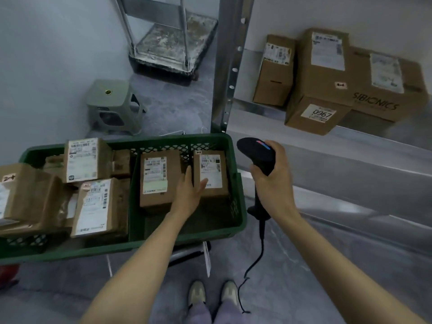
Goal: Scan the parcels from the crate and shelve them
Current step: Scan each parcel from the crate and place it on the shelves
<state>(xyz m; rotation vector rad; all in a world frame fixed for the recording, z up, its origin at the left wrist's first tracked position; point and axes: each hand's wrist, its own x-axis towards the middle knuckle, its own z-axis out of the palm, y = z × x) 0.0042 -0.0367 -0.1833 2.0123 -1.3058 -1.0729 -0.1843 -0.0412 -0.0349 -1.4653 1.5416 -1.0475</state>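
Left hand (189, 192): I reach into the crate (187, 233) toward 12 o'clock. My fingers are straight and close together in the gap between two parcels. My thumb is spread toward 2 o'clock and lies on the white label of the far-right parcel (214, 169). It is a touch; I see no closed grip.
Right hand (273, 181): wrapped round the handle of the scanner (256, 153), at my 1 o'clock, just outside the crate's right wall.
Scanner: black, held handle-down, with a red-and-blue stripe on its head. Its cable (260, 251) hangs toward 6 o'clock, down to the floor (304, 277).
Crate: green with lattice walls, spanning my 9 to 12 o'clock. A divider splits it into two compartments.
Far-right parcel: a brown carton, label up, in the right compartment beside the right wall.
Neighbouring parcel (159, 181): same compartment, at 9 o'clock of the far-right one, label up.
Piled parcels (95, 206): several cartons heaped in the left compartment. The one at 9 o'clock reaches past the crate's rim.
Shelf (350, 164): grey metal, from my 1 to 3 o'clock.
Shelved boxes (320, 85): three cartons pressed together at 2 o'clock. The front one is marked 0967, the right one SIBIONICS.
Stool (112, 99): green, on the floor at 11 o'clock.
Platform cart (173, 43): beyond the stool, at 12 o'clock.
Shoes (197, 293): pale, at 6 o'clock.
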